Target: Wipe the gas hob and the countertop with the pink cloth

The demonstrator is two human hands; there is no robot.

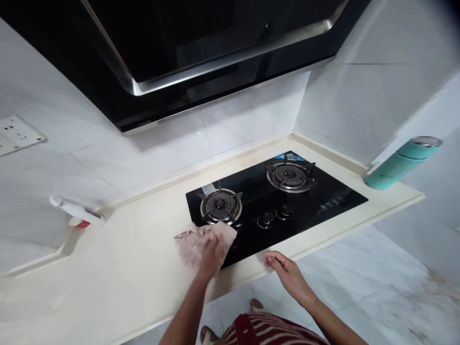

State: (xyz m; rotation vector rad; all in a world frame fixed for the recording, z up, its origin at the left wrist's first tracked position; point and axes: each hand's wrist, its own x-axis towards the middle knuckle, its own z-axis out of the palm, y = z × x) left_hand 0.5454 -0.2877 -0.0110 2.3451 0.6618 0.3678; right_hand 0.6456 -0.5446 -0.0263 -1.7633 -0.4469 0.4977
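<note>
A pale pink cloth (192, 244) lies bunched over the front left corner of the black gas stove (251, 187) and the counter beside it. My left hand (211, 258) presses down on this cloth, its fingers partly sunk in the folds. Just in front of the left burner (221, 205), the cloth comes close to the burner's ring. My right hand (287, 275) is held at the counter's front edge, below the two control knobs (268, 219). Its fingers are curled together, and nothing shows in them.
A black range hood (223, 81) overhangs the stove. The right burner (290, 175) sits farther back. At the counter's right end stands a green bottle (398, 165). A white spray bottle (77, 211) and a red-and-white roll (79, 223) are by the left wall.
</note>
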